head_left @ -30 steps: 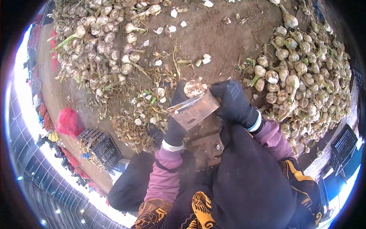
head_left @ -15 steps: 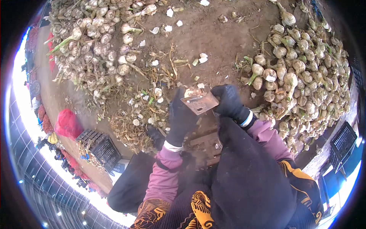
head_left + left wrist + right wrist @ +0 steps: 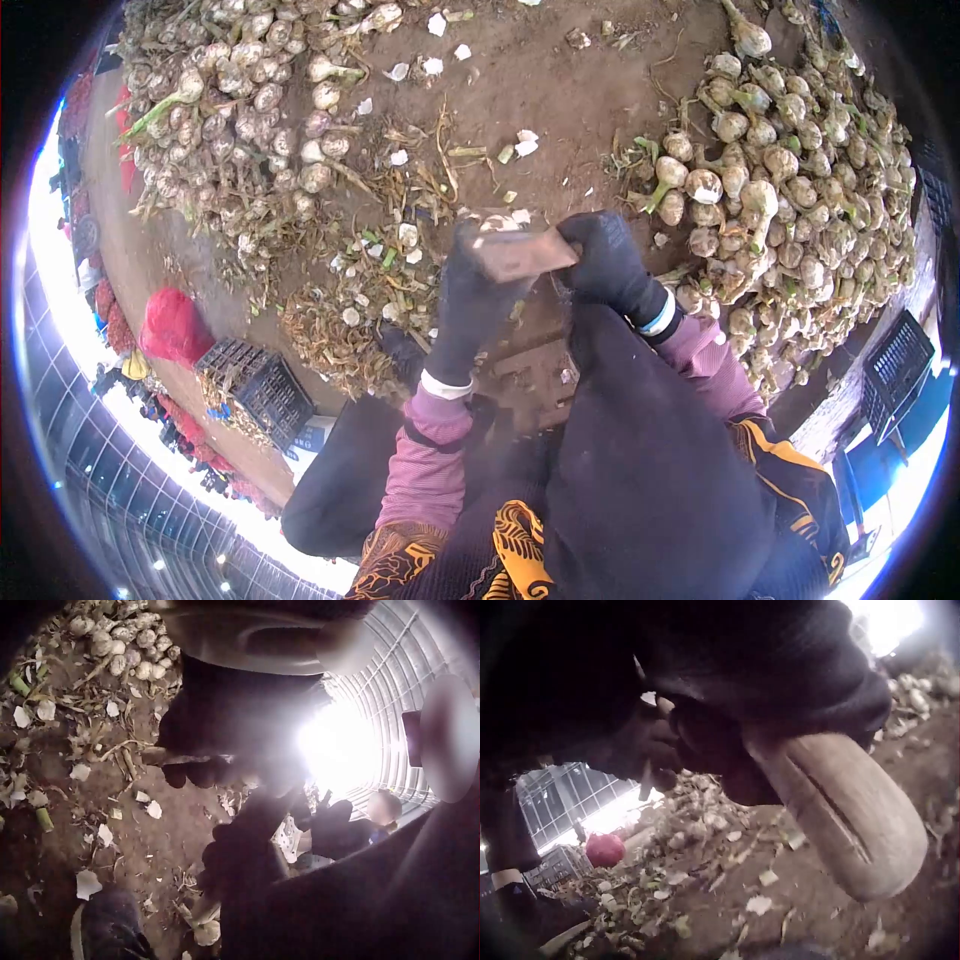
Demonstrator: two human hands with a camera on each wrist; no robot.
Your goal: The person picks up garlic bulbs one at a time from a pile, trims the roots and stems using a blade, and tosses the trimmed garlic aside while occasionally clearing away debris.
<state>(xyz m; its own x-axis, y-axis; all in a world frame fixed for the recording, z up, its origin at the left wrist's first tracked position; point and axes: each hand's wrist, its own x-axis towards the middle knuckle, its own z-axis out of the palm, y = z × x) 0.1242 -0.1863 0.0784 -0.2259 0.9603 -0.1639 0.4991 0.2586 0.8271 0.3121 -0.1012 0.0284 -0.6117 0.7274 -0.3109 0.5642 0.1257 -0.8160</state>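
Observation:
Both hands wear dark gloves and meet in front of the knees in the head view. The right hand grips a wide, flat blade, blurred, reaching toward the left hand. Its thick, rounded wooden handle juts from the right glove in the right wrist view. The left hand holds a pale garlic bulb, partly hidden behind the blade. Dark shadow and glare in the left wrist view obscure the left fingers' contact with the bulb.
Garlic with stems lies heaped at upper left, more bulbs at right. Dry trimmings cover the ground near the left shoe. A red bag and black crate stand left, another crate far right.
Since one second ago the blade has tilted so its face looks narrower, and it covers part of the bulb. Both hands stay close together; the piles have shifted slightly left in view.

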